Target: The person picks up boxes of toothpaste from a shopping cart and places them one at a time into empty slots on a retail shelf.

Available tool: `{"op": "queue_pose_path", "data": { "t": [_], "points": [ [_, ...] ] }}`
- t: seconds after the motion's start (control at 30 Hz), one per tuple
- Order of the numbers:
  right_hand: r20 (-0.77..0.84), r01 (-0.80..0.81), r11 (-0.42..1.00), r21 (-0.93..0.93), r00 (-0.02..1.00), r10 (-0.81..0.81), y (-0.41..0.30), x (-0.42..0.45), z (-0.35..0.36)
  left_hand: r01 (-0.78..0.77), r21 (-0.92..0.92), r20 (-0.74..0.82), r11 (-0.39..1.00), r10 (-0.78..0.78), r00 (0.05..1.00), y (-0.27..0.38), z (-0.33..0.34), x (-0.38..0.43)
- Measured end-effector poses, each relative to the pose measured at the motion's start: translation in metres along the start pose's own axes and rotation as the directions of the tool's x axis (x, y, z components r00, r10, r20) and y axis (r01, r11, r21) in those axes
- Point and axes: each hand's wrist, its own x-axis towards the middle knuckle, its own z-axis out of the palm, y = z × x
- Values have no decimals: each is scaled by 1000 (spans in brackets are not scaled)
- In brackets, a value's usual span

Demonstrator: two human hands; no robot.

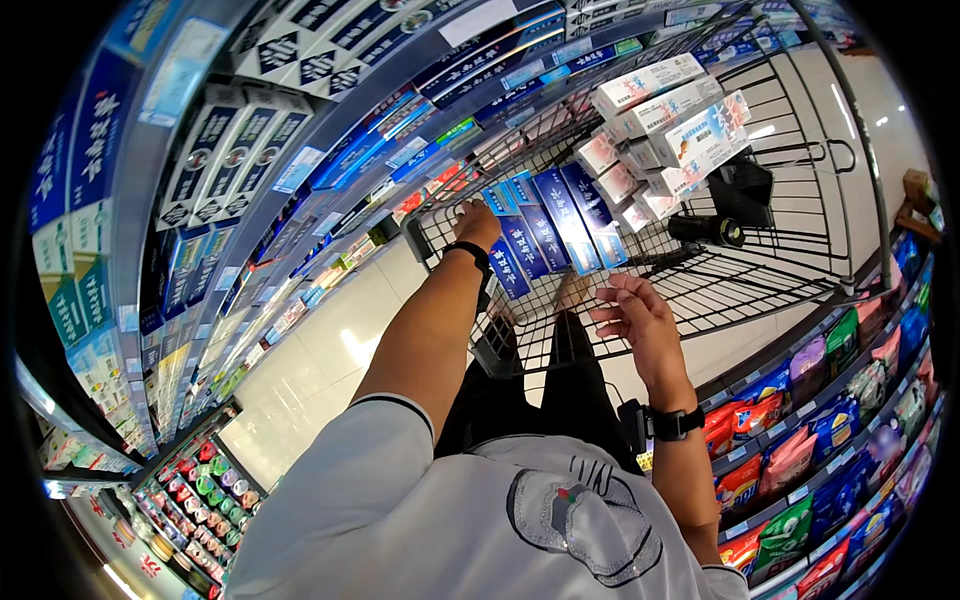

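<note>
A black wire shopping cart (525, 328) stands before me with goods inside. My left hand (478, 225) is at its left side, against the ends of several blue toothpaste boxes (559, 199) that lie side by side. The fingertips are partly hidden, so a grip on a box does not show. My right hand (634, 319) hovers over the cart's near right side, fingers apart and half curled, with nothing in them. Beyond the blue boxes is a stack of white boxes (675, 127) with pink and blue print. A black cylinder (705, 229) lies beside the stack.
Shelves with blue and white boxes (232, 154) rise on the left, close to the cart. On the right, low shelves hold colourful bagged goods (757, 416). A black object (741, 187) sits deeper in the cart. Pale tiled floor (322, 337) shows between the cart and left shelves.
</note>
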Motion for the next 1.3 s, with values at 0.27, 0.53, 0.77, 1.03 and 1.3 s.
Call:
{"op": "queue_pose_path", "data": {
  "t": [0.27, 0.53, 0.77, 1.03, 1.3],
  "points": [
    [24, -77, 997, -11, 997, 77, 12, 16, -17, -99, 251, -10, 963, 105, 994, -10, 21, 24],
    [15, -116, 993, 3, 993, 116, 16, 23, -21, -158, 376, 155, 913, 106, 982, -9, 30, 8],
    [4, -134, 991, -5, 991, 134, 25, 27, -21, -138, 328, 72, 934, 121, 990, -12, 49, 12],
    [23, -147, 989, 3, 989, 147, 30, 27, -15, -203, 233, 184, 951, 162, 970, -18, 34, 20],
    [10, -150, 988, -28, 989, 151, 33, 25, -12, -325, 75, 307, 943, 288, 907, -34, 13, 24]
  ]
}}
